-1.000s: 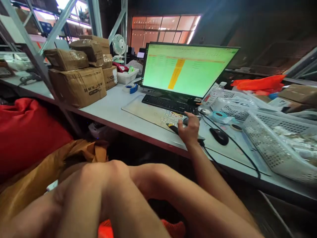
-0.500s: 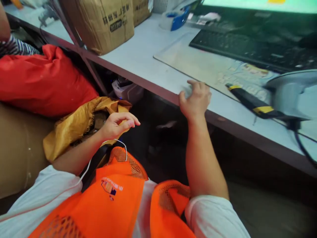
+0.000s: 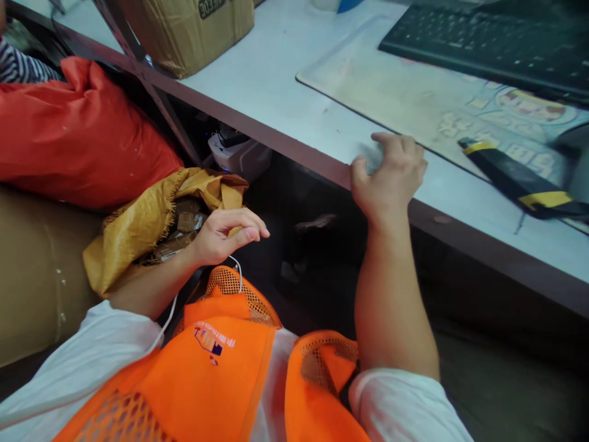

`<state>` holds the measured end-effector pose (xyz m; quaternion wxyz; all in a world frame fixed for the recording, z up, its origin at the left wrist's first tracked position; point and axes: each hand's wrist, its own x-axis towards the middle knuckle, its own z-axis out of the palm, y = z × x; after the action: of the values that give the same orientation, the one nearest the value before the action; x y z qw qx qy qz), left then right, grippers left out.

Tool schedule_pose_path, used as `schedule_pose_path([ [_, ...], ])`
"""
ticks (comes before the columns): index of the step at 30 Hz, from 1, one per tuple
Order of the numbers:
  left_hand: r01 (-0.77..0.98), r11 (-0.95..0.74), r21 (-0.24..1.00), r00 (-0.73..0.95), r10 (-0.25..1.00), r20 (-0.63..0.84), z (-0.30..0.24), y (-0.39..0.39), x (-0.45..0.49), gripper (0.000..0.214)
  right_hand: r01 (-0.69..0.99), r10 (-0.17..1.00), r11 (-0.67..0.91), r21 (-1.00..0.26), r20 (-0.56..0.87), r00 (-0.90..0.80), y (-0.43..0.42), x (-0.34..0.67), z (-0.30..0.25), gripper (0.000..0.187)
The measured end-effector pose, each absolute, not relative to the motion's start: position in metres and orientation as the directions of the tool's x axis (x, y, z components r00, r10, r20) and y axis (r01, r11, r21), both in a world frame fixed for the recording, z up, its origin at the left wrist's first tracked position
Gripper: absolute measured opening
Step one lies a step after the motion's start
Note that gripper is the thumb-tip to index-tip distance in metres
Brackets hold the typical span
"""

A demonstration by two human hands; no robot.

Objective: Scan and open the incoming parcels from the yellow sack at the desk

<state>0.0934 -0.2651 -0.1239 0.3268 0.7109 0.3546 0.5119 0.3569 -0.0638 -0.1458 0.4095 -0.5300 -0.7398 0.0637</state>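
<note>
My right hand (image 3: 390,175) rests on the front edge of the white desk (image 3: 276,116), thumb under the rim and fingers curled on top, beside the worn desk mat (image 3: 405,101). A black and yellow tool (image 3: 515,178) lies on the mat to the right of that hand. My left hand (image 3: 225,233) hovers below the desk with its fingers loosely curled, just above a yellow cloth bag (image 3: 151,215) and a thin white cord (image 3: 237,270). Nothing shows inside either hand. I wear an orange mesh vest (image 3: 216,362) over a white shirt.
A black keyboard (image 3: 483,37) sits at the far edge of the mat. A cardboard box (image 3: 184,31) stands on the desk at the left. A red sack (image 3: 69,141) and a brown box (image 3: 32,276) lie at my left. A white device (image 3: 239,156) sits under the desk.
My head has tipped down from the monitor to my lap. My right hand left the mouse area and came to the desk's front edge. My left hand has come into view below the desk.
</note>
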Motion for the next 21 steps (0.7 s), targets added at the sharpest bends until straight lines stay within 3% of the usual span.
schedule_pose_path([
  [4,0.201,-0.568,0.798,0.205,0.821,0.533,-0.122,-0.266,0.096,0.012,0.610,0.800,0.503,-0.612,0.596,-0.062,-0.076,0.354,-0.135,0.021],
  [7,0.263,-0.604,0.753,0.182,0.797,0.576,-0.120,-0.269,0.101,0.010,0.338,0.803,0.568,-0.750,0.596,-0.027,-0.127,0.338,-0.119,0.016],
  [10,0.332,-0.651,0.682,0.148,0.750,0.644,-0.121,-0.269,0.106,0.011,0.007,0.888,0.422,-0.906,0.412,-0.205,-0.199,0.313,-0.108,0.020],
  [13,0.373,-0.697,0.613,0.130,0.693,0.710,-0.123,-0.269,0.112,0.017,-0.217,0.874,0.184,-0.959,0.261,-0.410,-0.250,0.292,-0.108,0.023],
  [16,0.400,-0.703,0.588,0.121,0.677,0.726,-0.124,-0.270,0.116,0.024,-0.314,0.888,0.084,-0.946,0.214,-0.407,-0.265,0.284,-0.112,0.021],
  [21,0.413,-0.700,0.582,0.138,0.680,0.720,-0.120,-0.274,0.120,0.031,-0.305,0.904,0.072,-0.950,0.191,-0.383,-0.265,0.286,-0.111,0.013],
])
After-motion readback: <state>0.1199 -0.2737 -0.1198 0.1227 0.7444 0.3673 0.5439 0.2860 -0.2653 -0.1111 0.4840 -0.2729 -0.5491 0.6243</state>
